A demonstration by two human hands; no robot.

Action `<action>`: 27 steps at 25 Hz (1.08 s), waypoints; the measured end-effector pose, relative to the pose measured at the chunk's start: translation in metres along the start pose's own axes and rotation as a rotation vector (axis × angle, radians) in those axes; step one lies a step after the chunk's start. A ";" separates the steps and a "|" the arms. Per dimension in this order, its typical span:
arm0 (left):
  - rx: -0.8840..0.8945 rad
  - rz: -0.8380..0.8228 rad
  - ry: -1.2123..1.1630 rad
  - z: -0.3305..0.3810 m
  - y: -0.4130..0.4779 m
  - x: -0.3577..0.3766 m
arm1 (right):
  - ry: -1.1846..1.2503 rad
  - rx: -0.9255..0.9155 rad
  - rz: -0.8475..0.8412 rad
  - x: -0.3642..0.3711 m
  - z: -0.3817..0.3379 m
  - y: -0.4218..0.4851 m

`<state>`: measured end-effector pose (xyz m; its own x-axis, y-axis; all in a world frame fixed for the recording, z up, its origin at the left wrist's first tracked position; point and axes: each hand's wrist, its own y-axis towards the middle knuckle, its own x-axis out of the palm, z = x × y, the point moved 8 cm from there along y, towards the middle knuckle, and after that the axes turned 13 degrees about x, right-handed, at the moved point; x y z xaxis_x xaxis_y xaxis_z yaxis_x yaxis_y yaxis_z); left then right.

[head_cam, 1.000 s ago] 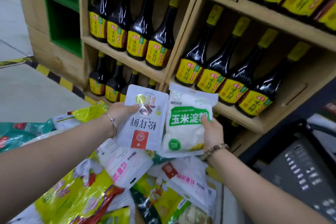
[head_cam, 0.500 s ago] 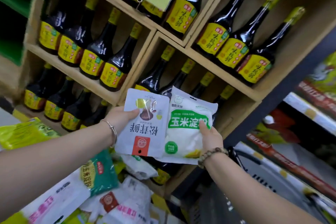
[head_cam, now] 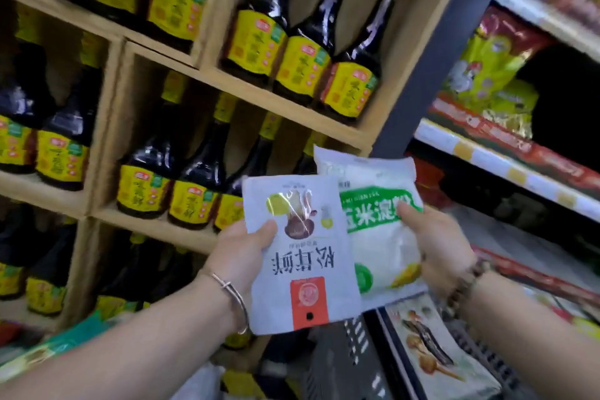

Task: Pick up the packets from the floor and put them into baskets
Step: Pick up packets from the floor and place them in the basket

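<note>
My left hand (head_cam: 238,253) grips a pale grey packet (head_cam: 302,263) with a mushroom picture and a red patch, held upside down. My right hand (head_cam: 438,244) grips a white packet (head_cam: 380,231) with a green band, its left side tucked behind the grey one. Both packets are raised in front of the wooden shelf. Below them lies a dark grey basket (head_cam: 344,360), with a white packet (head_cam: 431,354) showing a food picture lying in it.
A wooden shelf (head_cam: 259,98) full of dark sauce bottles (head_cam: 302,42) with yellow labels fills the left and middle. A grey post (head_cam: 444,49) separates it from metal shelves (head_cam: 506,166) with bagged goods on the right. More packets (head_cam: 55,344) lie at the lower left.
The view has swung up and to the right. Both hands with their packets have moved right, over the basket; the floor pile has mostly left the view.
</note>
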<state>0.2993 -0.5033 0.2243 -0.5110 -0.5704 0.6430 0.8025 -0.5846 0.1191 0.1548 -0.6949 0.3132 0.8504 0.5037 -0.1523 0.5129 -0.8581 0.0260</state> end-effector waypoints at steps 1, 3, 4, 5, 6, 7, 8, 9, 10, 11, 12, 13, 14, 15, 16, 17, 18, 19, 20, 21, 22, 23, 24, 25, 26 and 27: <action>-0.002 0.000 0.014 -0.008 -0.002 0.011 | -0.011 -0.015 0.030 -0.014 -0.006 0.003; -0.005 -0.022 0.034 -0.021 -0.005 0.031 | -0.053 -0.014 0.087 -0.045 -0.013 0.012; -0.005 -0.045 0.056 -0.028 -0.005 0.043 | -0.076 -0.009 0.107 -0.063 -0.013 0.017; -0.005 -0.075 0.089 -0.035 -0.003 0.057 | -0.097 -0.005 0.124 -0.081 -0.012 0.021; -0.003 -0.111 0.125 -0.043 0.000 0.075 | -0.112 0.000 0.145 -0.101 -0.009 0.024; 0.004 -0.136 0.162 -0.050 0.005 0.094 | -0.127 0.011 0.168 -0.118 -0.003 0.026; 0.012 -0.155 0.203 -0.059 0.011 0.111 | -0.141 0.027 0.194 -0.135 0.004 0.029; 0.021 -0.174 0.249 -0.068 0.019 0.127 | -0.156 0.047 0.226 -0.152 0.012 0.033; 0.034 -0.195 0.300 -0.078 0.026 0.142 | -0.178 0.064 0.255 -0.167 0.021 0.037; 0.046 -0.240 0.384 -0.091 0.034 0.160 | -0.203 0.082 0.287 -0.184 0.032 0.043; 0.079 -0.299 0.514 -0.104 0.042 0.176 | -0.233 0.099 0.306 -0.197 0.044 0.050; 0.143 -0.378 0.714 -0.117 0.050 0.192 | -0.263 0.125 0.319 -0.208 0.057 0.057; 0.202 -0.482 0.951 -0.134 0.056 0.206 | -0.304 0.167 0.333 -0.217 0.073 0.063; 0.239 -0.598 1.187 -0.153 0.060 0.218 | -0.350 0.222 0.350 -0.225 0.091 0.070; 0.242 -0.685 1.344 -0.174 0.063 0.226 | -0.399 0.277 0.361 -0.234 0.112 0.075; 0.227 -0.761 1.452 -0.193 0.067 0.232 | -0.465 0.332 0.365 -0.241 0.132 0.080; 0.169 -0.775 1.511 -0.210 0.071 0.232 | -0.537 0.378 0.368 -0.245 0.149 0.085; 0.102 -0.756 1.552 -0.223 0.075 0.231 | -0.589 0.407 0.386 -0.250 0.163 0.089; 0.045 -0.719 1.567 -0.234 0.081 0.230 | -0.597 0.436 0.392 -0.253 0.175 0.093; -0.017 -0.729 1.604 -0.248 0.083 0.231 | -0.587 0.461 0.388 -0.257 0.186 0.096; -0.064 -0.742 1.622 -0.261 0.085 0.232 | -0.580 0.483 0.384 -0.260 0.194 0.098; -0.085 -0.771 1.630 -0.271 0.087 0.235 | -0.599 0.487 0.386 -0.260 0.197 0.100; -0.093 -0.779 1.604 -0.281 0.089 0.237 | -0.627 0.483 0.395 -0.260 0.200 0.101; -0.114 -0.773 1.586 -0.289 0.091 0.236 | -0.668 0.458 0.405 -0.259 0.201 0.102; -0.155 -0.753 1.590 -0.303 0.095 0.230 | -0.707 0.428 0.409 -0.256 0.201 0.101; -0.216 -0.758 1.644 -0.314 0.094 0.221 | -0.749 0.394 0.407 -0.252 0.203 0.100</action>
<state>0.1651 -0.8659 0.1401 -0.5613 -0.0218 -0.8273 0.2977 -0.9381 -0.1773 -0.0323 -0.9283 0.1536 0.5880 0.0790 -0.8050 -0.0008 -0.9952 -0.0983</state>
